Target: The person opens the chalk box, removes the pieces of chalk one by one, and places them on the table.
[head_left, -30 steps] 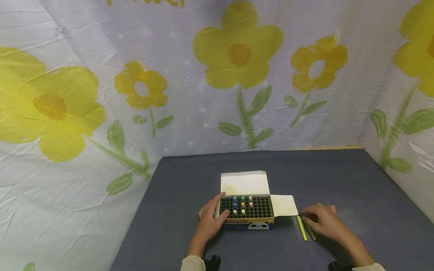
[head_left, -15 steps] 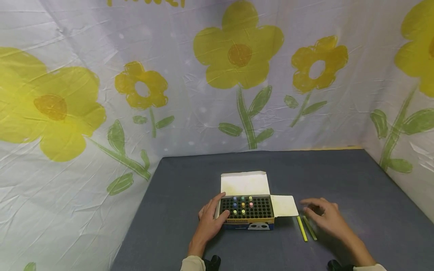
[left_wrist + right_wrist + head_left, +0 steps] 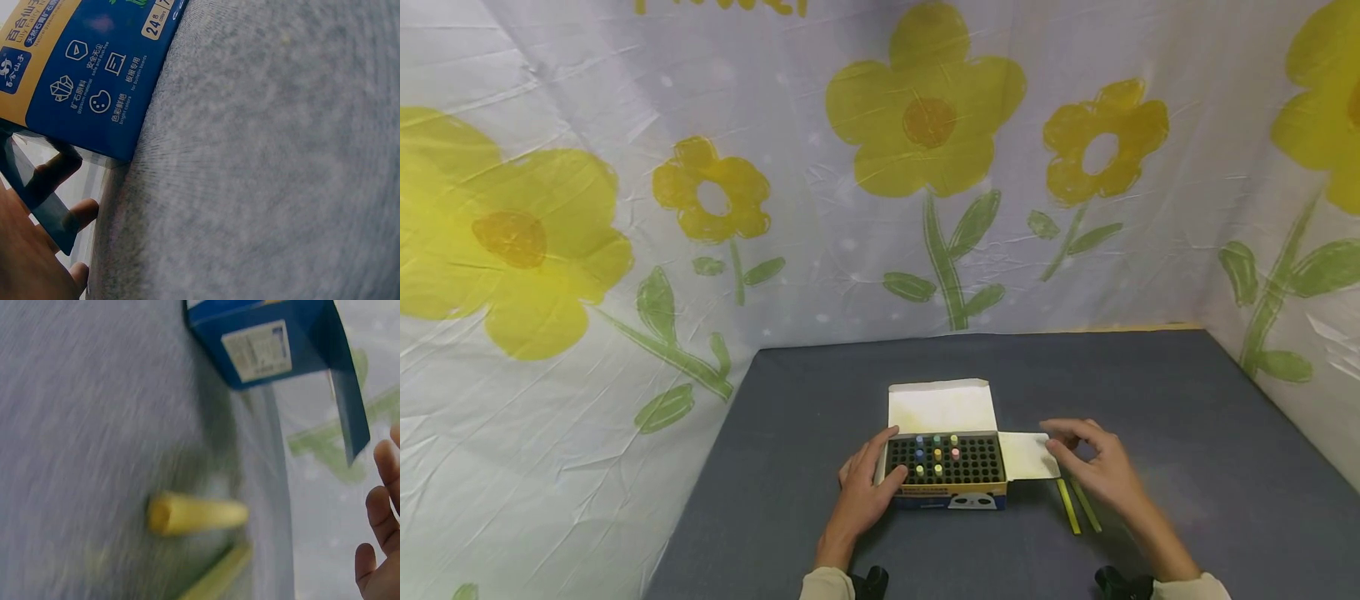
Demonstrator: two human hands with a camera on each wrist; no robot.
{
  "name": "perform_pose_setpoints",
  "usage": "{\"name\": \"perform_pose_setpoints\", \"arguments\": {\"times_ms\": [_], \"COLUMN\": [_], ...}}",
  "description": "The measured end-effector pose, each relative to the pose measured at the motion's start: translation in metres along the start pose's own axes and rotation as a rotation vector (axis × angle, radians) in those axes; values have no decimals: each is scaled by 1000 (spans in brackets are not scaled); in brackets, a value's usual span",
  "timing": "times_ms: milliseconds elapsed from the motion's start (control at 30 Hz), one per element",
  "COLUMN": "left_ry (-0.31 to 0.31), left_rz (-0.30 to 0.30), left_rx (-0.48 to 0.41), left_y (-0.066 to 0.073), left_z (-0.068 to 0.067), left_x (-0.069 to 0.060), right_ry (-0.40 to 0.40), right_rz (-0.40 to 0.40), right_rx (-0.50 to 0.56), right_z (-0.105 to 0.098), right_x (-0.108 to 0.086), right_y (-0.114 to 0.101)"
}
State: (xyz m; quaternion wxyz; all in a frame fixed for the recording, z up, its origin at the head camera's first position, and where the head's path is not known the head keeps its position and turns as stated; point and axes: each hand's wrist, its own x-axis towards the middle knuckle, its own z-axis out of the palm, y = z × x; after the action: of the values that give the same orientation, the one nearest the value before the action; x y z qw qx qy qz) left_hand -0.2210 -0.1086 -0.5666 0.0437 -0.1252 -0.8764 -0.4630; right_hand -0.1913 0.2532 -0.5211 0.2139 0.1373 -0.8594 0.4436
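A chalk box [image 3: 917,502] stands with its lid [image 3: 940,404] and side flaps folded out. Several coloured chalks stand upright in its black perforated holder [image 3: 981,458]. My left hand [image 3: 863,490] grips the box's left end, thumb at the front edge and index finger towards the back corner. My right hand [image 3: 1097,462] hovers by the right flap [image 3: 1024,455], fingers loosely bent; no chalk shows in it. Touching the flap or just apart from it, I cannot tell. Below that flap a yellow chalk [image 3: 1068,507] and a green chalk [image 3: 1086,505] lie on the table.
The dark cloth-covered table [image 3: 820,392] runs back to a white curtain [image 3: 820,250] printed with yellow flowers. In the left wrist view, the box's blue printed side [image 3: 125,81] is close up, with a hanging flap [image 3: 47,206] in front of the fingers.
My right hand has moved away from the two chalks, up and left to the edge of the right flap. The left hand, box and chalks have stayed in place.
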Motion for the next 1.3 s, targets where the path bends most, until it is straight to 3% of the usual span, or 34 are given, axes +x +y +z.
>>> {"name": "perform_pose_setpoints", "arguments": {"times_ms": [233,467,800,1300], "left_ry": [-3,-7,-16,-11], "left_rz": [-14,-14,-11,-24], "left_rx": [10,5,1,-3], "left_y": [-2,0,2,3], "left_z": [1,-1,-3,-2], "left_x": [1,1,2,2], "right_ry": [7,-9,-83,-202], "right_rz": [-54,-85,-185,-249], "right_rx": [50,24,55,-109], "right_z": [18,37,64,86], "right_x": [11,20,30,37], "right_y": [-15,-25,-34,-45]}}
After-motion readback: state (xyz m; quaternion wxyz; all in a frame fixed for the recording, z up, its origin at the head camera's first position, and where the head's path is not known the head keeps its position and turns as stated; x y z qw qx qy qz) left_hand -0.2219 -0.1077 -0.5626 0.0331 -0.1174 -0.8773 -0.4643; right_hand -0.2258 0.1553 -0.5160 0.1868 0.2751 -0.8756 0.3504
